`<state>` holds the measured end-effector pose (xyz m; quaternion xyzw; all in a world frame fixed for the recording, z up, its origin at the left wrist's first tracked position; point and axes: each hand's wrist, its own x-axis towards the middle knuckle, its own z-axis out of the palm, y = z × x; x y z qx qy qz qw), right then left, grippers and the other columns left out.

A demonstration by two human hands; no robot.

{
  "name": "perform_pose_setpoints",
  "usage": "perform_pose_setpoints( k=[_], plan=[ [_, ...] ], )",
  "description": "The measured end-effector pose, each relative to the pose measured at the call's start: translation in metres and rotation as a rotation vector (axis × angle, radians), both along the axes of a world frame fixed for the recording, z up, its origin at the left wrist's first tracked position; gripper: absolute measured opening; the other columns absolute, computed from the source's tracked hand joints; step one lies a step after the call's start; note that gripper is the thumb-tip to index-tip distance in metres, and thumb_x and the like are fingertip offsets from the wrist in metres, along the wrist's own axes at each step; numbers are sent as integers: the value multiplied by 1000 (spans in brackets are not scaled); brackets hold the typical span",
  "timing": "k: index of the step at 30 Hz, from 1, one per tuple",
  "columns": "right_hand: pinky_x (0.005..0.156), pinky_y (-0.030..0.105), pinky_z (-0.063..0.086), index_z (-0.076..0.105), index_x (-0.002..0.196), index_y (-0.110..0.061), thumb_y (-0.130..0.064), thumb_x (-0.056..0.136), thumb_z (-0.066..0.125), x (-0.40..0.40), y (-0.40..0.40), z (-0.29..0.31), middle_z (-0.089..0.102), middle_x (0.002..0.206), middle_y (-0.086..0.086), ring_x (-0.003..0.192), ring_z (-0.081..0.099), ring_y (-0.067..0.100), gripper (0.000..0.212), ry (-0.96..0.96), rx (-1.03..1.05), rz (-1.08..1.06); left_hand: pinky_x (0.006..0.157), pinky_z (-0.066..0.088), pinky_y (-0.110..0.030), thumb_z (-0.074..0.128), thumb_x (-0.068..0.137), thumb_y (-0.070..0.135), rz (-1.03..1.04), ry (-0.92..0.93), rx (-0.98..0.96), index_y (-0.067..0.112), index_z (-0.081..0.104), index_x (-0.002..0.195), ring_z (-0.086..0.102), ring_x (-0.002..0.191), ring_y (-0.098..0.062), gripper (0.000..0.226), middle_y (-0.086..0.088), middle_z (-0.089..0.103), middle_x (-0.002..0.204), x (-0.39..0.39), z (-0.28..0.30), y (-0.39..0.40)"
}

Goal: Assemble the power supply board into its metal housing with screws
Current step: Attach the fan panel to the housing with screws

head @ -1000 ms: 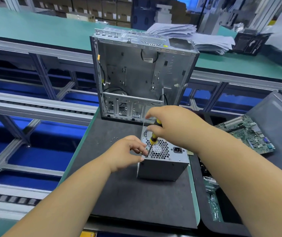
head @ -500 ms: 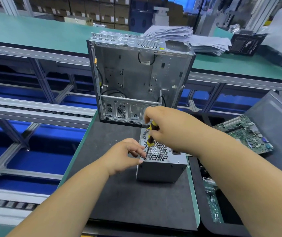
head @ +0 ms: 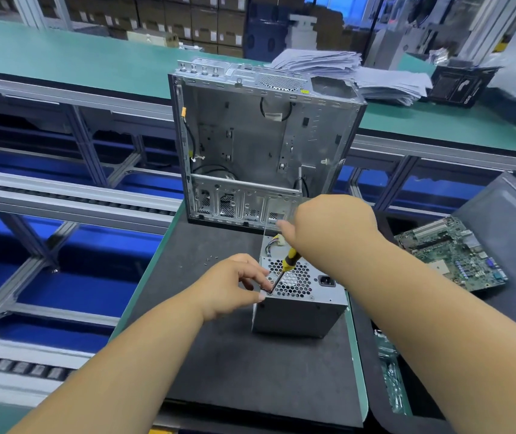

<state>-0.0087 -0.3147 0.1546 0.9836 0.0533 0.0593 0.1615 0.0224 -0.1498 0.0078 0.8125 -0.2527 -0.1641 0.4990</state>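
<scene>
From the head camera, the power supply housing [head: 297,303] stands on the black mat [head: 234,371] that covers the near end of the counter [head: 355,355], a grey metal box with a honeycomb fan grille and a power socket on its top face. A bundle of coloured wires [head: 273,244] comes out at its far side.

The right hand [head: 328,227] is above the far edge of the housing, its fingers curled round the handle of a yellow and black screwdriver [head: 283,267]. The shaft slants down and to the left, and its tip meets the near left corner of the housing's top face. Whether a screw sits under the tip is too small to tell.

The left hand [head: 231,285] is just left of the housing, fingers bent, with thumb and fingertips drawn together at that same corner beside the screwdriver tip. What they pinch, if anything, cannot be made out.

On the mat left of the housing and a little farther away lie a few small loose screws [head: 211,258]. Behind the housing an open computer case [head: 259,145] stands upright on the far end of the mat, its bare metal interior facing the camera. To the right of the housing a green motherboard [head: 452,252] rests in a dark tray [head: 507,220]. Far beyond the case, a stack of papers [head: 353,72] lies on another green counter.
</scene>
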Motion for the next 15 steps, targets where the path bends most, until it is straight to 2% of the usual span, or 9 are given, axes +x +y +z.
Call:
perform_pose_setpoints(
  k=[2, 4, 5, 7, 9, 12, 15],
  plan=[
    [46, 24, 27, 42, 58, -17, -57, 101, 21, -1, 1, -3, 44, 57, -1, 48, 41, 18, 62, 0, 9, -48, 90, 52, -28, 78, 78, 10, -1, -2, 4, 31, 78, 85, 64, 98, -9, 22, 10, 63, 110, 1, -1, 0],
    [50, 26, 33, 45, 67, -17, -60, 99, 20, -1, -1, -5, 45, 61, -3, 56, 48, 19, 60, 42, 56, -21, 90, 51, -28, 79, 78, 10, 0, 0, 1, 31, 78, 85, 64, 98, -7, 22, 11, 63, 110, 1, -1, 0],
    [54, 30, 37, 45, 75, -18, -59, 99, 24, -3, -2, -5, 46, 66, -4, 64, 51, 21, 52, 82, 125, 12, 89, 51, -28, 79, 78, 10, 0, -1, -1, 31, 78, 85, 64, 98, -7, 22, 11, 63, 110, 2, -1, 0],
    [61, 35, 43, 43, 90, -21, -44, 97, 40, -7, -6, 0, 48, 77, -5, 76, 53, 23, 25, 182, 273, 110, 88, 51, -28, 79, 78, 9, -2, -10, 0, 30, 78, 85, 63, 98, -7, 22, 10, 63, 109, 2, -1, 0],
    [66, 37, 46, 46, 96, -22, -29, 93, 54, -10, -7, 7, 52, 88, -4, 81, 54, 23, 11, 259, 315, 237, 87, 51, -27, 79, 77, 7, -1, -19, -1, 27, 79, 85, 63, 100, -5, 21, 9, 63, 108, 2, -2, 0],
    [70, 38, 49, 52, 98, -21, -30, 92, 62, -11, -4, 9, 56, 93, -3, 85, 55, 22, 15, 234, 245, 326, 84, 51, -21, 80, 77, 7, 3, -27, -3, 27, 79, 85, 61, 98, 2, 21, 9, 62, 107, 2, -3, -1],
    [53, 32, 36, 46, 89, -20, -46, 95, 55, -8, -2, 8, 49, 76, -4, 70, 50, 19, 28, 153, 151, 264, 78, 46, -10, 80, 77, 7, 9, -25, -10, 31, 78, 83, 60, 97, 4, 24, 9, 62, 108, 2, -3, -1]
  ],
)
